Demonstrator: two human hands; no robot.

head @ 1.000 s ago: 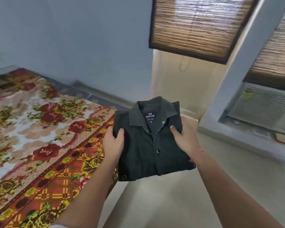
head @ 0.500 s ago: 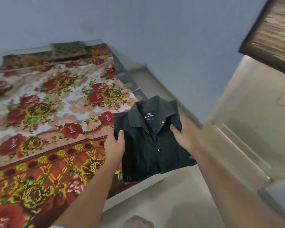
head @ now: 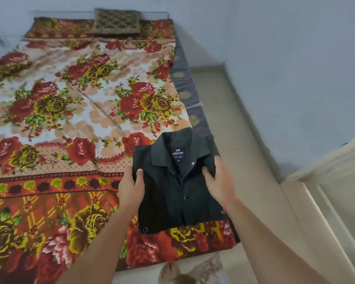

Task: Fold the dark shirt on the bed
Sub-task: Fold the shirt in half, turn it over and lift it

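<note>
Left thumb [head: 139, 174] pressed on top of the folded dark green button-up shirt [head: 172, 193], remaining fingers tucked under its left edge: left hand [head: 131, 189] closed on the cloth. Right hand [head: 220, 185] likewise clamped on the right edge, thumb on top near the placket. Shirt folded into a neat rectangle, collar and navy label facing up, over the near right corner of the red and yellow floral bedspread [head: 70, 119]. Far off, at the head end, a patterned olive cushion [head: 116, 22]. Pale tiled floor [head: 234, 119] to the right.

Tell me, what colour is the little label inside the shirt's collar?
Dark navy label with white writing, seen in the head view.
</note>
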